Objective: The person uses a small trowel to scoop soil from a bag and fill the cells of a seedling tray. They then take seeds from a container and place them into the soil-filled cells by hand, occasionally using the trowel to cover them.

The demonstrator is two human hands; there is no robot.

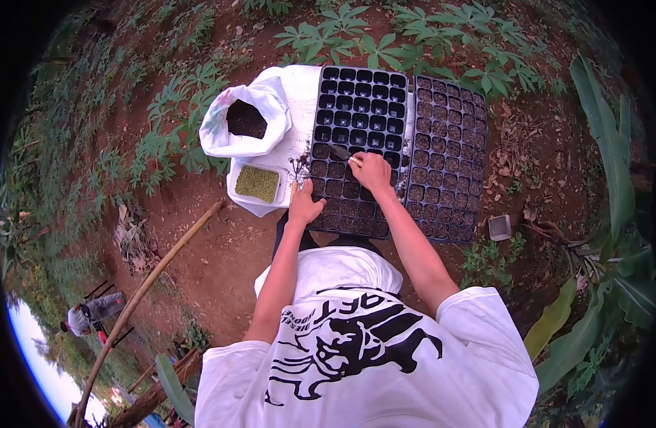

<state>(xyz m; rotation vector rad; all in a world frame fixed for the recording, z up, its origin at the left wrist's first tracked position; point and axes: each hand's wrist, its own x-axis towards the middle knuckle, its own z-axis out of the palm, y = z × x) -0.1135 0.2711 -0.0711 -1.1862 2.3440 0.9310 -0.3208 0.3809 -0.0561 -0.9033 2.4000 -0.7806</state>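
Note:
My right hand (371, 172) is closed around the short handle of a small trowel (340, 152). Its dark blade lies over the black seedling tray (315, 153), where soil-filled cells meet unfilled ones. At the tray's lower left edge, my left hand (306, 207) grips the rim, thumb over the cells; its other fingers are partly hidden. Right beside those fingers is a small hand rake (297, 171) with a wooden handle, tines pointing away from me. Soil fills the tray's nearer rows, while the far rows show bare black cells.
A white sack (279, 118) of dark soil and a clear tub (281, 187) of small green grains stand left on a white board (304, 93). A second, soil-filled tray (442, 153) adjoins at right. A wooden pole (153, 278) slants at left; another person (93, 314) is farther off.

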